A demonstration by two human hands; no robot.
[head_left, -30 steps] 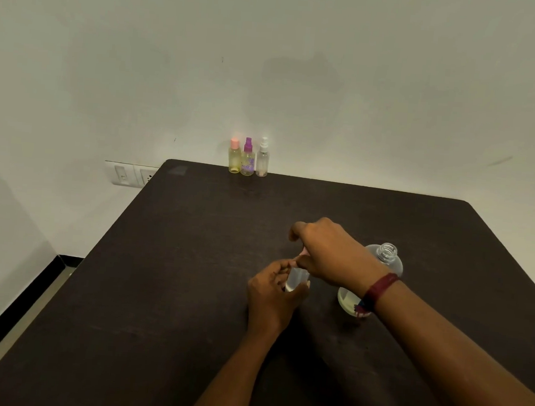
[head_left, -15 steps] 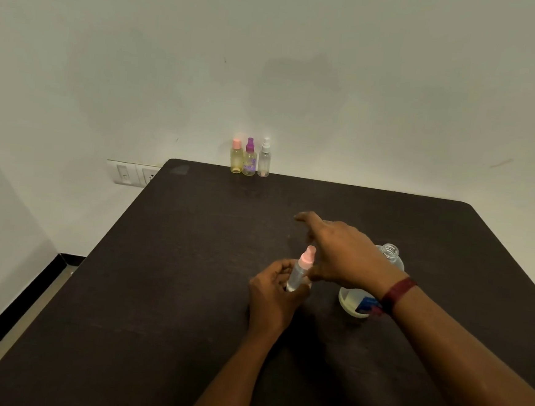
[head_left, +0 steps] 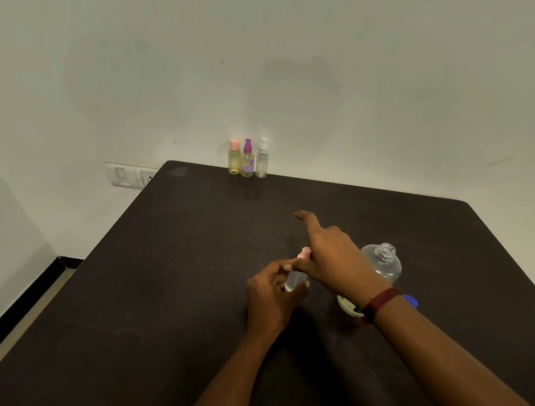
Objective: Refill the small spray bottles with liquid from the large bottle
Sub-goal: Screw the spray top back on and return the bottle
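At table (head_left: 174, 275) centre | left hand (head_left: 270, 299) grips small spray bottle (head_left: 295, 281) upright | right hand (head_left: 335, 259) spread, at pink cap (head_left: 304, 253) | keep body steady, turn cap squarely

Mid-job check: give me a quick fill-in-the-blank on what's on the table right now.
1. The left hand grips a small spray bottle with a ____ top.
2. The large bottle stands upright with no ____ on its neck.
3. By the wall stand ____ other small bottles.
4. The middle one of those has a ____ top.
Missing words: pink, cap, three, purple.
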